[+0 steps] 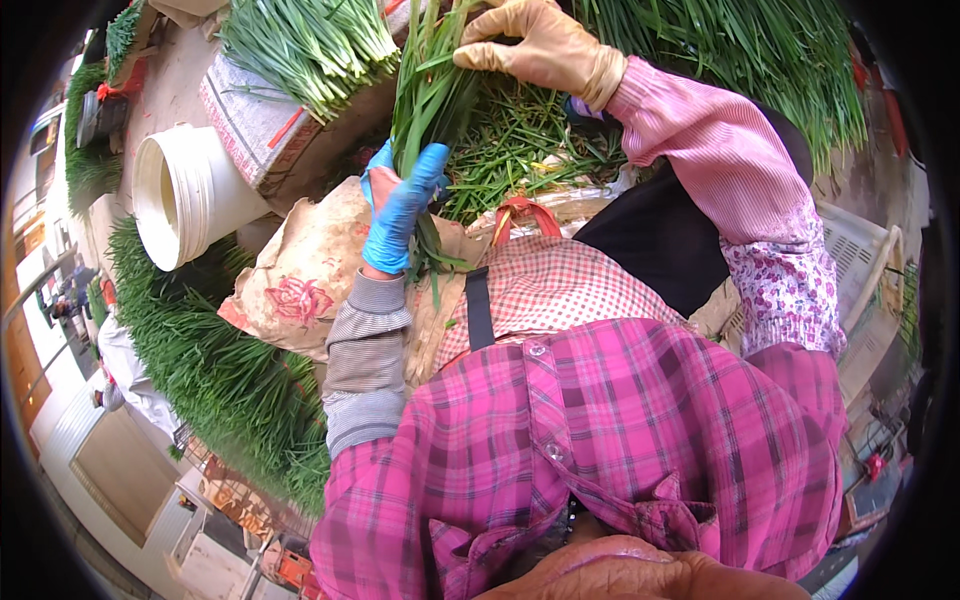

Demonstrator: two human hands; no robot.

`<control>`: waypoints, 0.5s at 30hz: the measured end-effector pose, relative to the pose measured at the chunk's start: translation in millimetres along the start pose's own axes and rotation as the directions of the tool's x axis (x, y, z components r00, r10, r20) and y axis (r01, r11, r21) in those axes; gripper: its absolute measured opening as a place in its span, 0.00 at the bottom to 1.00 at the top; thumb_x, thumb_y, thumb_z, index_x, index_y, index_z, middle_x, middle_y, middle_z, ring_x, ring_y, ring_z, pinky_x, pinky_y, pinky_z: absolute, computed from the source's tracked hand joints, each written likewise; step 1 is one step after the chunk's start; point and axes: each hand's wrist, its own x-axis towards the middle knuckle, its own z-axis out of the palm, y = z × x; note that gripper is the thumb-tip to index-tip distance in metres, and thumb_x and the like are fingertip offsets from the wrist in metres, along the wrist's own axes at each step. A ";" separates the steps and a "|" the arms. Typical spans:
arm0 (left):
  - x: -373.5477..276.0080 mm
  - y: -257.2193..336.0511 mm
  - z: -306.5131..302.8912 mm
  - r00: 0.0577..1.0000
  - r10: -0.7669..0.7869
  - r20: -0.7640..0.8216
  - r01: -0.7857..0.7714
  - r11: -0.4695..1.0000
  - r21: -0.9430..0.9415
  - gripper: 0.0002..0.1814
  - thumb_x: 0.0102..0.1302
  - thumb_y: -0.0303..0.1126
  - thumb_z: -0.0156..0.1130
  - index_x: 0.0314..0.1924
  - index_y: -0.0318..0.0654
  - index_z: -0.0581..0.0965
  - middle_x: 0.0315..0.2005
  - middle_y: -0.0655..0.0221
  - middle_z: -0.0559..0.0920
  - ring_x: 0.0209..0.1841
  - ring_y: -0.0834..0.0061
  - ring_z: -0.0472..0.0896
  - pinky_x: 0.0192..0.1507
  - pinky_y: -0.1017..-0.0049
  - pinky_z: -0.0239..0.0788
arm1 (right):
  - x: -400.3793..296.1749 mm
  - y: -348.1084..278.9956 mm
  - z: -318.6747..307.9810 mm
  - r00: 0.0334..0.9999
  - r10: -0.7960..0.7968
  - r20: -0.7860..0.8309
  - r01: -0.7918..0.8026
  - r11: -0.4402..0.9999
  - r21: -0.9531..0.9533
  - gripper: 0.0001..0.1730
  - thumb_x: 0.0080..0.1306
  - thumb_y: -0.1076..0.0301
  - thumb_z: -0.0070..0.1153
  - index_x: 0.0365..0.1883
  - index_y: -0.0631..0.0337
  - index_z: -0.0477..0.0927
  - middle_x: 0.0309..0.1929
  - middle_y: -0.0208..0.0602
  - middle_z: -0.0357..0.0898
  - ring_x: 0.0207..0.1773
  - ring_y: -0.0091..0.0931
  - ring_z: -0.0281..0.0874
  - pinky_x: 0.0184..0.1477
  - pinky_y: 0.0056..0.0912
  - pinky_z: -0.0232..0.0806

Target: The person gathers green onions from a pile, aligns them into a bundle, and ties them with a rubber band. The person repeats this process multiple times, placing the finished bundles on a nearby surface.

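Observation:
My left hand (pixel 405 206), in a torn blue glove, grips a bunch of long flat green leaves (pixel 435 97) that look like garlic chives. The bunch stands up from the fist, pale stalks at the top of the view, and some leaf ends hang below it. My right hand (pixel 536 49), in a yellowish rubber glove, is beside the upper stalks with thumb and forefinger curved close together. Whether a leaf is pinched there is unclear. Loose trimmed leaves (pixel 517 142) lie heaped under the hands, before my checked apron (pixel 555 285).
Left of the hands, a white plastic bucket (pixel 225 187) lies tipped. Trimmed chives (pixel 315 52) rest on a sack-covered block (pixel 255 124). More chives stand at left (pixel 225 345) and upper right (pixel 720 60). A floral cloth (pixel 300 285) lies near my left wrist; a plastic crate (pixel 855 262) is at right.

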 end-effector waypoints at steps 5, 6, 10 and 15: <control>5.2 -12.1 -13.2 0.976 -0.214 0.029 0.216 0.956 -0.197 0.09 0.63 0.33 0.60 0.41 0.38 0.74 0.14 0.79 0.64 0.11 0.89 0.56 0.13 0.85 0.45 | 6.0 40.5 -7.4 0.975 0.174 0.136 -0.196 0.402 0.894 0.11 0.63 0.68 0.57 0.41 0.64 0.80 0.60 0.44 0.69 0.55 0.30 0.71 0.57 0.35 0.63; 4.4 -11.2 -14.9 0.982 -0.190 0.003 0.186 0.957 -0.223 0.06 0.63 0.31 0.60 0.37 0.38 0.74 0.13 0.80 0.62 0.10 0.88 0.55 0.12 0.84 0.44 | 5.8 28.7 -17.8 0.993 0.047 0.107 -0.114 0.190 0.975 0.11 0.63 0.68 0.56 0.42 0.64 0.80 0.60 0.44 0.69 0.57 0.31 0.71 0.57 0.36 0.64; 10.7 -13.5 -21.4 0.986 -0.158 -0.056 0.139 0.957 -0.256 0.05 0.63 0.29 0.60 0.34 0.37 0.75 0.11 0.81 0.60 0.09 0.88 0.55 0.11 0.83 0.44 | 1.8 26.4 -81.9 0.897 -0.267 0.353 -0.301 0.216 0.929 0.16 0.63 0.62 0.57 0.45 0.64 0.78 0.59 0.44 0.69 0.61 0.38 0.69 0.57 0.39 0.67; 7.8 -8.5 -18.6 0.985 -0.144 -0.094 0.111 0.950 -0.293 0.07 0.60 0.29 0.63 0.36 0.37 0.75 0.11 0.81 0.62 0.09 0.88 0.56 0.12 0.83 0.45 | -4.7 44.1 -31.2 0.827 0.089 0.556 -0.268 0.931 0.248 0.32 0.62 0.60 0.62 0.61 0.64 0.68 0.55 0.38 0.74 0.55 0.28 0.72 0.61 0.34 0.62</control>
